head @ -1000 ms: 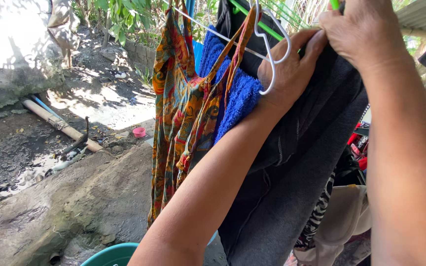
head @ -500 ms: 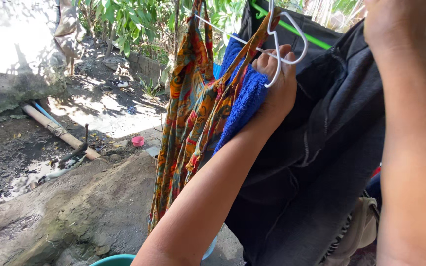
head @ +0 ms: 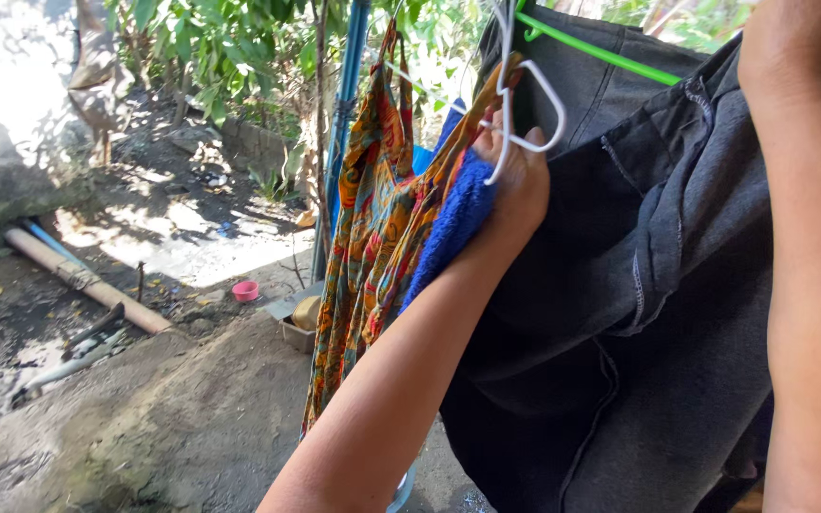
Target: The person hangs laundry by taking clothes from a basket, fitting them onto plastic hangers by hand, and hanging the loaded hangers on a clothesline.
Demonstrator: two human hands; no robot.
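My left hand (head: 517, 180) is closed around the wire of a white hanger (head: 536, 114), whose hook curls over my knuckles. An orange patterned garment (head: 372, 218) hangs from that hanger by thin straps. A blue towel (head: 448, 228) lies bunched against my left wrist. A dark grey garment (head: 639, 313) hangs on a green hanger (head: 610, 55), filling the right half of the view. My right hand (head: 795, 47) is raised at the top right against the dark garment, and its fingers are cut off by the frame edge.
A blue pole (head: 344, 114) stands behind the patterned garment. Below are a rough concrete ledge (head: 163, 418), a small pink bowl (head: 245, 291), a metal tray (head: 295, 328), a long pipe (head: 78, 277) on muddy ground, and leafy plants (head: 230, 38) behind.
My left hand moved from the dark garment's top to grip the white hanger and shifted slightly left. My right hand rose until its fingers left the frame.
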